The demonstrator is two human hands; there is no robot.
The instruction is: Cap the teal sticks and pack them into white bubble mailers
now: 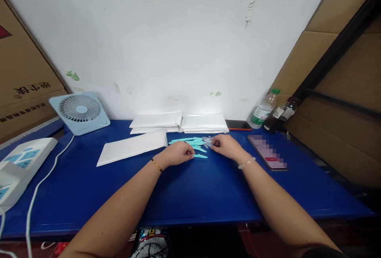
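Note:
My left hand (177, 153) is closed in a pinch on the end of a slim turquoise plastic stick (201, 156), shaped like a small eyebrow razor. Behind that hand lies a loose pile of similar turquoise sticks (193, 142), partly covered by the fingers. To the right of the pile are several small translucent plastic pieces (207, 142). My right hand (228, 146) is at these pieces with its fingers curled together and the fingertips touching them. What sits between its fingers is too small to make out.
White padded envelopes lie stacked along the wall (205, 122), and a single one (132, 148) lies to the left. A small fan (80, 111) and a power strip (26, 162) stand farther left. Right of my hands are a phone (266, 153), a dark phone-like slab (239, 124) and two bottles (263, 111).

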